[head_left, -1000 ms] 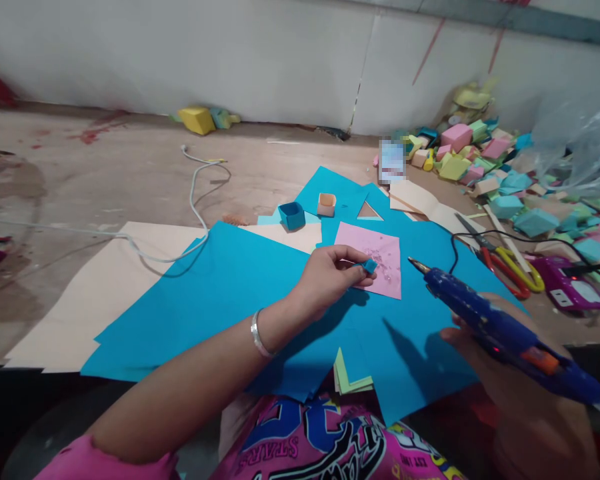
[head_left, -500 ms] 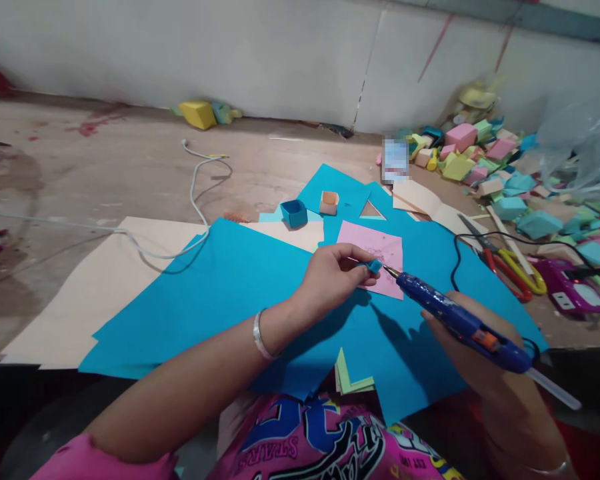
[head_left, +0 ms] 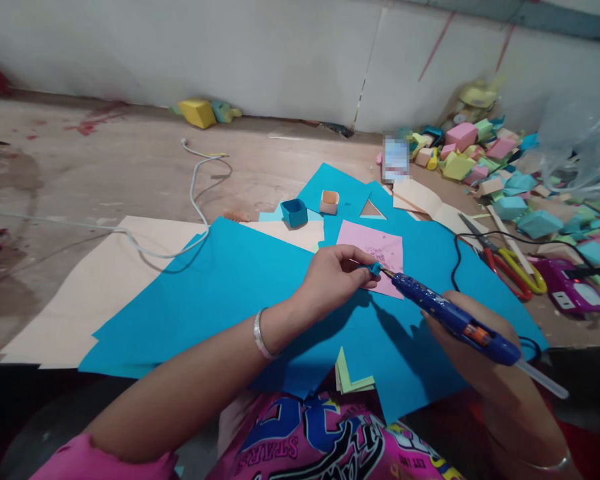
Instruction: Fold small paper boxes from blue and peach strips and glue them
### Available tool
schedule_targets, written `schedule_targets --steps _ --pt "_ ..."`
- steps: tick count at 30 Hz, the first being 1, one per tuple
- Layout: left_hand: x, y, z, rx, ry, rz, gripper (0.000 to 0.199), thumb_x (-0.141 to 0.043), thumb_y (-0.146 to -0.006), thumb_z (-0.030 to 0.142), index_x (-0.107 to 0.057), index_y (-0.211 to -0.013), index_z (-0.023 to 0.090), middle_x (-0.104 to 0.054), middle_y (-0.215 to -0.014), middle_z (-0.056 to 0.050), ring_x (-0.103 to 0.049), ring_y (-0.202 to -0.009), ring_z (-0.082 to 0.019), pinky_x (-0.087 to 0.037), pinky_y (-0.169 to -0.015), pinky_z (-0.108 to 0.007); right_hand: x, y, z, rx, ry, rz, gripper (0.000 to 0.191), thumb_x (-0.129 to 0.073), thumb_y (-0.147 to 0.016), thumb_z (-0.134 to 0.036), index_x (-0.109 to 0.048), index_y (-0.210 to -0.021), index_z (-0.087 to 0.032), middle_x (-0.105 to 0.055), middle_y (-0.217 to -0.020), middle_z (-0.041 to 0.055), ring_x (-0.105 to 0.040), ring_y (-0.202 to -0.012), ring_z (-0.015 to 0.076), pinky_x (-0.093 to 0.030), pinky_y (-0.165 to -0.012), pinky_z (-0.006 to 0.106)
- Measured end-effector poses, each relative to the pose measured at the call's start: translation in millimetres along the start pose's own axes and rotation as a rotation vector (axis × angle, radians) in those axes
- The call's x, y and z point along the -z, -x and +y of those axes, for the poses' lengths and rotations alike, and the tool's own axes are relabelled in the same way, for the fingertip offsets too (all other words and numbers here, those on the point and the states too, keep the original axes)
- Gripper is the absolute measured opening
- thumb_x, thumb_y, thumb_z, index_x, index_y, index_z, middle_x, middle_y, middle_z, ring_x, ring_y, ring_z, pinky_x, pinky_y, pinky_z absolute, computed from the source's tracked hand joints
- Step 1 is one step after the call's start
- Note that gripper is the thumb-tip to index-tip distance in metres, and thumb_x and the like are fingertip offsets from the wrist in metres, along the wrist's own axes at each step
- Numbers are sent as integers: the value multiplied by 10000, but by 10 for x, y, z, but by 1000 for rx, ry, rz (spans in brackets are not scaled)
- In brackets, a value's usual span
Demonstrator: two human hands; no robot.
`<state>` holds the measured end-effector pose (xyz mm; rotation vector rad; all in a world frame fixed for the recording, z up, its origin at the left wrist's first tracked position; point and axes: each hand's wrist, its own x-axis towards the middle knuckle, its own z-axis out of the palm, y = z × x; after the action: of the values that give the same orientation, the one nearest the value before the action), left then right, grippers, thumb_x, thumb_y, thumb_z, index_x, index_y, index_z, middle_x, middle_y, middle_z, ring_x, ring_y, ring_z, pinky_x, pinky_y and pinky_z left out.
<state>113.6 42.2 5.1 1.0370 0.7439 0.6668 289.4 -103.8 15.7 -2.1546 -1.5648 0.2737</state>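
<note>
Between its thumb and fingers, my left hand [head_left: 337,273] pinches a small blue folded paper piece [head_left: 375,268]. My right hand [head_left: 473,347] is wrapped round a blue hot glue gun [head_left: 440,307], a clear glue stick [head_left: 543,380] jutting from its rear. The nozzle is at the paper piece's right edge, seemingly touching it. Below the hands lies a pink paper square [head_left: 375,243] with dark marks, on top of large blue paper sheets [head_left: 260,293]. Beyond it stand a small open blue paper box [head_left: 294,213] and a smaller peach paper box [head_left: 329,202].
Scissors with red and yellow handles [head_left: 513,270] lie at the right, beside a purple power strip [head_left: 570,283]. Many coloured paper boxes [head_left: 510,183] are heaped behind. A white cable [head_left: 195,193] crosses the left side. Peach sheets [head_left: 95,280] lie under the blue ones.
The glue gun has shifted slightly left and up, bringing its nozzle up against the blue paper piece. My left hand has hardly moved.
</note>
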Motion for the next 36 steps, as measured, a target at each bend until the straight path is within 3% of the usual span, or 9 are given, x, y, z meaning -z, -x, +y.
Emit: schedule_targets --steps 4,8,18,23,26,31,34,36 --pt "9 0 -1 9 -37 3 73 -711 -701 109 -671 -756 133 -704 -724 -70 -695 -667 -173 -578 -717 -357 25 18 10 31 -39 -78 278 -555 -900 -356 -453 -673 -232 -501 -591 -13 -491 -525 141 -381 -512 246" --pt "5 2 4 6 -60 3 72 -714 -699 109 -677 -758 125 -717 -755 -87 -706 -710 -181 -581 -713 -342 22 11 63 37 -44 -17 281 -566 -894 -327 -428 -667 -235 -455 -571 -35 -452 -506 124 -358 -494 234" --pt "12 4 6 11 -74 -25 67 -697 -707 89 -676 -758 126 -719 -751 -68 -705 -698 -159 -589 -718 -325 27 3 77 73 -44 -49 256 -575 -871 -339 -462 -668 -232 -474 -563 -38 -454 -491 129 -355 -490 250" --pt "3 1 15 15 37 2 74 -697 -707 74 -664 -744 129 -694 -713 -36 -714 -690 -151 -600 -710 -303 152 -154 72 -25 43 207 278 -628 -851 -408 -480 -689 -238 -446 -553 -38 -431 -491 141 -335 -496 279" --pt "-1 40 49 -69 120 -153 86 -741 -695 92 -683 -747 128 -693 -753 -37 -709 -683 -141 -607 -666 -279 208 -450 176 37 124 220 301 -667 -804 -473 -501 -709 -241 -486 -597 -19 -465 -546 165 -332 -534 302" --pt "12 168 119 -173 110 -556 121 -708 -731 49 -737 -776 158 -679 -897 -59 -712 -732 -153 -626 -652 -299 -2 -984 369 385 149 -58 262 -567 -828 -465 -544 -871 -207 -583 -823 76 -559 -732 239 -411 -637 346" --pt "17 208 131 -145 141 -642 149 -679 -752 32 -743 -789 162 -672 -924 -63 -717 -753 -159 -626 -661 -305 -65 -1151 440 531 294 -140 273 -580 -789 -334 -607 -973 -135 -625 -922 156 -594 -836 297 -462 -719 408" --pt "16 205 130 -117 182 -638 141 -683 -755 35 -741 -797 156 -671 -899 -57 -718 -751 -155 -621 -667 -296 26 -1245 443 664 324 -271 452 -636 -754 -301 -611 -1162 -110 -632 -1108 193 -601 -994 332 -486 -806 434"
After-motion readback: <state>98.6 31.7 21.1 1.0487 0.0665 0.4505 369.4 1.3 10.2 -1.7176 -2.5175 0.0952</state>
